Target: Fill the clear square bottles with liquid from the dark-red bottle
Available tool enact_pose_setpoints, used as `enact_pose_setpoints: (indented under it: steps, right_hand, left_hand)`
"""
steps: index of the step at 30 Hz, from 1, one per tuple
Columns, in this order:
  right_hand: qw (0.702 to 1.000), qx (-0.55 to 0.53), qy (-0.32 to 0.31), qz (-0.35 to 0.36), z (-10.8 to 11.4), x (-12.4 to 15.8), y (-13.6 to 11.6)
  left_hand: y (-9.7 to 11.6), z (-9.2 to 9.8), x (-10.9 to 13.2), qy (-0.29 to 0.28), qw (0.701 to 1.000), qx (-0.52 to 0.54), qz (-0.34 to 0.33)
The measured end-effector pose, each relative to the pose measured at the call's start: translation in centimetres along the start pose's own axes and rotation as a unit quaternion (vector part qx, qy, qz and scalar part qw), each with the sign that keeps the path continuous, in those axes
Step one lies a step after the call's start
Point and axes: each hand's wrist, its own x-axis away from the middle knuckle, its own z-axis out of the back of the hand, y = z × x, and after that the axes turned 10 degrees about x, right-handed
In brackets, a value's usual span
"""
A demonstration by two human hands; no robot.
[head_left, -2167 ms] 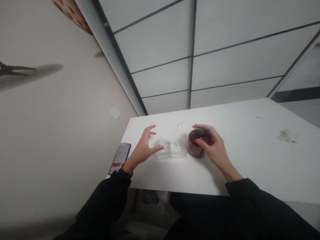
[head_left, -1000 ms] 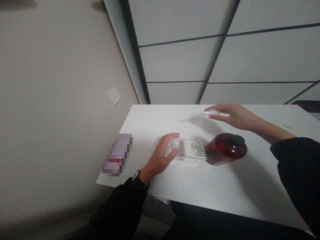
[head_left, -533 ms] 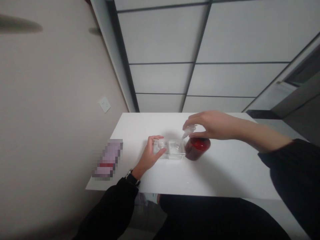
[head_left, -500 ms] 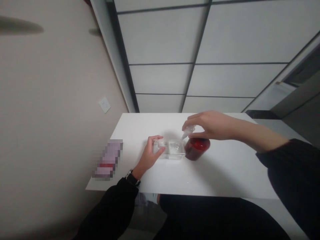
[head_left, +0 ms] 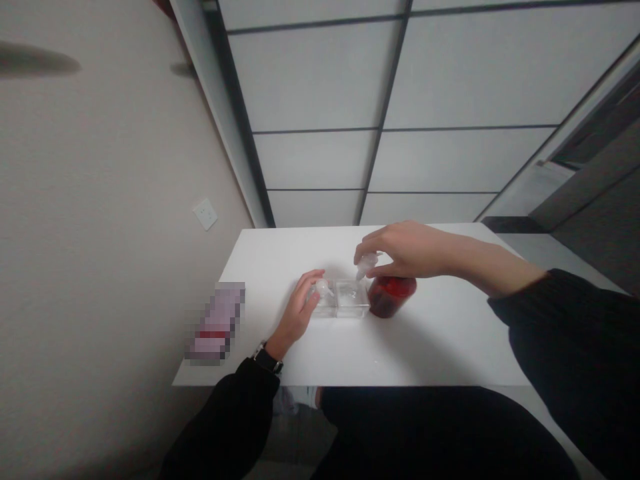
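Note:
My left hand (head_left: 299, 308) is curved around the left end of a clear box with two compartments (head_left: 353, 308), holding it on the table. Beside its thumb, at the box's left compartment, is a small whitish rounded piece (head_left: 323, 288). The fingers of my right hand (head_left: 387, 250) pinch a small translucent plastic piece (head_left: 367, 265) above the box's right rear corner; its exact kind is unclear. A dark red see-through bottle or jar (head_left: 391, 297) stands against the right end of the box, just below my right hand, which partly hides its top.
The white table (head_left: 320, 353) bears a blurred-out pinkish flat item (head_left: 217, 323) at its left edge. A wall with a socket (head_left: 205, 214) borders the left side. White panelled doors (head_left: 320, 160) rise behind the table.
My left thumb has drawn back a little to the left from the whitish piece. My right hand and the translucent piece have shifted slightly left. The view has moved a little.

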Motion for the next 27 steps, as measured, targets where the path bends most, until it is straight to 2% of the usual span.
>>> enact_pose_setpoints:
  steps: [5,10,13,15,19,22,24,27]
  right_hand:
    - [0.999,0.031,-0.026,-0.007,-0.7,-0.2,-0.8]
    - [0.996,0.082,-0.034,0.011,-2.2,-1.3,-2.7]
    - [0.993,0.099,-0.056,0.022,-3.2,-1.8,-3.4]
    - [0.991,0.118,-0.061,0.023,-3.8,-2.1,-3.5]
    - [0.988,0.142,-0.051,0.022,-4.6,-2.3,-3.4]
    - [0.989,0.135,-0.054,0.021,-4.8,-2.3,-3.5]
    - [0.989,0.135,-0.060,0.014,-4.9,-2.3,-3.6]
    - [0.987,0.145,-0.071,-0.010,-5.1,-2.4,-4.0]
  left_hand:
    - [-0.1,0.0,0.0,0.019,1.000,-0.003,0.000]
    - [0.1,0.1,0.1,-0.015,1.000,-0.004,-0.014]
    - [0.0,0.0,0.1,0.002,1.000,-0.008,-0.008]
    - [0.0,0.0,0.1,0.010,1.000,-0.008,-0.011]
    - [0.0,-0.1,0.0,-0.014,1.000,-0.003,-0.018]
    - [-0.1,-0.2,0.1,0.004,1.000,-0.004,-0.011]
    - [-0.3,-0.2,0.1,0.014,1.000,-0.006,-0.012]
    - [-0.3,-0.1,0.0,-0.002,1.000,-0.010,-0.025]
